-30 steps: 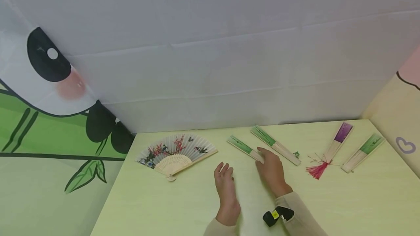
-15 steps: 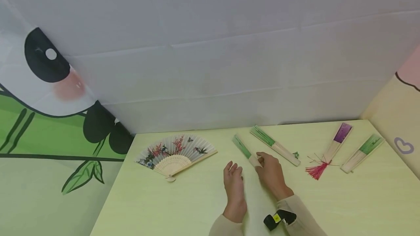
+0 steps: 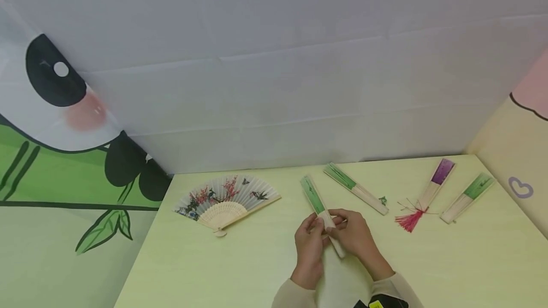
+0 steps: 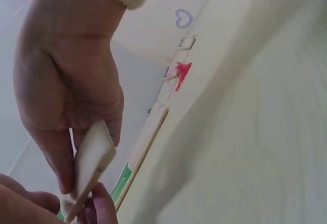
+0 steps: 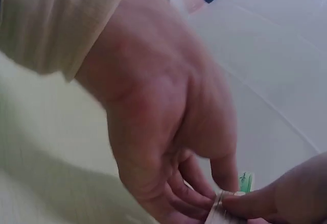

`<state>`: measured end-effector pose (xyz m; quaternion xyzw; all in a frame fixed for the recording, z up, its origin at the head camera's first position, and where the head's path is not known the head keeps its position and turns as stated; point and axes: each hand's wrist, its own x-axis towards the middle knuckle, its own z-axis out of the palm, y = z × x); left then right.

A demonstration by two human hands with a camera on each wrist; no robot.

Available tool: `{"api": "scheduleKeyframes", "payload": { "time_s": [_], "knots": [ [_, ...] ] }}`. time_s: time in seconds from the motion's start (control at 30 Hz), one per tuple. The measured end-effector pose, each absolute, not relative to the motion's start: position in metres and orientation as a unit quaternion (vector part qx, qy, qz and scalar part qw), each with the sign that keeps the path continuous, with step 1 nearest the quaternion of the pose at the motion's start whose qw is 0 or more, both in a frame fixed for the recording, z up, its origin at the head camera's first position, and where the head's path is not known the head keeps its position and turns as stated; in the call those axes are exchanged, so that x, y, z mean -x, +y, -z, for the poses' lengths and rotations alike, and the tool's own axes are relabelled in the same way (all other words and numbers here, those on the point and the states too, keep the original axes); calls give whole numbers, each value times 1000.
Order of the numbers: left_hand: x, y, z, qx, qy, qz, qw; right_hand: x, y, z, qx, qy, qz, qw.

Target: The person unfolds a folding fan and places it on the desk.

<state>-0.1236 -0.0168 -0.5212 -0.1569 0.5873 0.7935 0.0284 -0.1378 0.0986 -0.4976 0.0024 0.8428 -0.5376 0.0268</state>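
A folded hand fan (image 3: 314,197) with green cloth and pale ribs is held between both hands, above the table's middle in the head view. My left hand (image 3: 309,251) pinches it from the left, thumb on top. From the other side, my right hand (image 3: 353,236) grips the ribs, its thumb lower on the fan. The left wrist view shows the fan's pale rib end (image 4: 97,155) between fingers of the two hands. In the right wrist view the fingertips partly hide the fan, with a bit of green cloth (image 5: 246,180) showing behind.
An open fan (image 3: 229,203) with painted blossoms lies on the table (image 3: 205,270) at left. Another folded green fan (image 3: 356,188) lies behind the right hand. Farther right are a purple fan (image 3: 432,187) with a red tassel and a green fan (image 3: 467,197).
The fan has been brought nearer and turned more upright in the view by the right hand. My left hand, apart from it before, has moved right and taken hold of it.
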Motion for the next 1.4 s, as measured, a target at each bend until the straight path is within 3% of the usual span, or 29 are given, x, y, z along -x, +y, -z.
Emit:
{"api": "scheduleKeyframes", "payload": {
  "time_s": [0.23,0.67,1.4],
  "knots": [
    [121,-24,524,155,600,-784,41,131,100,494,-16,808,584,81],
    [114,-34,527,149,591,-792,44,131,100,502,-55,747,656,100],
    [111,-39,524,210,544,-811,-53,130,94,506,-118,663,735,78]
  ]
}}
